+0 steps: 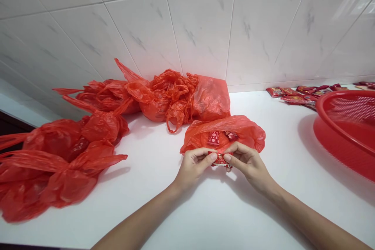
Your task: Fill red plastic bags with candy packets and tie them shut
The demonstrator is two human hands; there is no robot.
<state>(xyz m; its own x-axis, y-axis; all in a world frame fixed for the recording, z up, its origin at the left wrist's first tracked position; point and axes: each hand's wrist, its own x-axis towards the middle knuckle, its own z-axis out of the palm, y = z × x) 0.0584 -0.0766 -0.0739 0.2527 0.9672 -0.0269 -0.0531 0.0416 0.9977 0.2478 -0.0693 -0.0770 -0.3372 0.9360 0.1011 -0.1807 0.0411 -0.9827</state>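
Bare forearms (137, 220) nearest, angling in from the bottom edge. Pale tiled wall (199, 27), grey-flecked, fills the background; white tabletop (146, 175) runs up to it. Knotted red bags (67, 164) crowd the left side; further red bags (166, 95) sit in a row by the wall. Red mesh basket (331, 121) at right, cut by the frame. Open red bag (247, 127) lies mid-table, mouth toward the person. Loose red packets (301, 95) lie behind the basket. Left hand (191, 164) and right hand (249, 162) near each other, thumbs and fingers of both pinching one small patterned packet (220, 159) at the open bag's near edge. Two wrapped pieces (213, 138) show in its mouth.
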